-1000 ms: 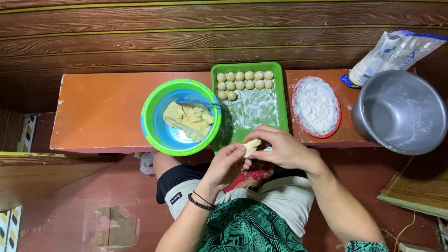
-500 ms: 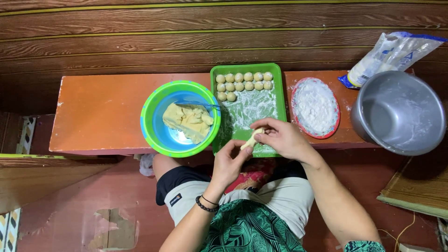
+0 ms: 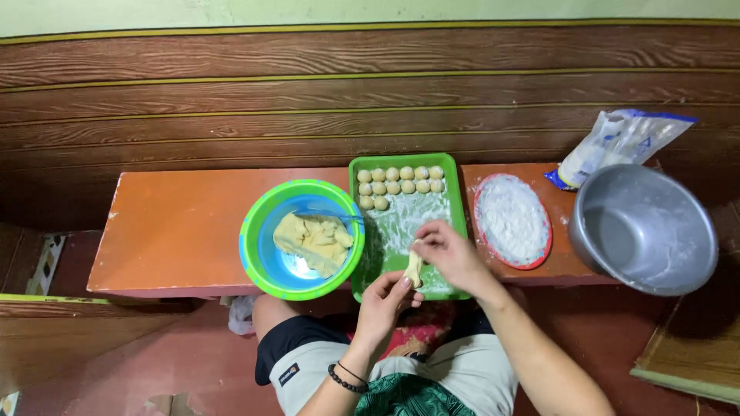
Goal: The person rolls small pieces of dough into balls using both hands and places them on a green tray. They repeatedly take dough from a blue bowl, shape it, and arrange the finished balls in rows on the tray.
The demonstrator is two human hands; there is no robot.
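A small elongated piece of yellow dough [image 3: 414,268] is pinched between my two hands over the near edge of the green tray [image 3: 459,202]. My left hand [image 3: 383,305] holds its lower end and my right hand [image 3: 449,253] grips its upper end. Several dough balls [image 3: 399,181] lie in rows at the tray's far end, on a dusting of flour. To the left stands a green and blue bowl [image 3: 260,254] with a lump of yellow dough [image 3: 314,240].
A red-rimmed plate of white flour [image 3: 511,219] sits right of the tray on the orange bench [image 3: 177,227]. A large metal bowl [image 3: 644,229] and a plastic flour bag [image 3: 617,142] are at the far right. A wood-panelled wall runs behind.
Both hands have shifted slightly and the dough piece has been stretched from a rounder lump into a longer strip held upright between them.
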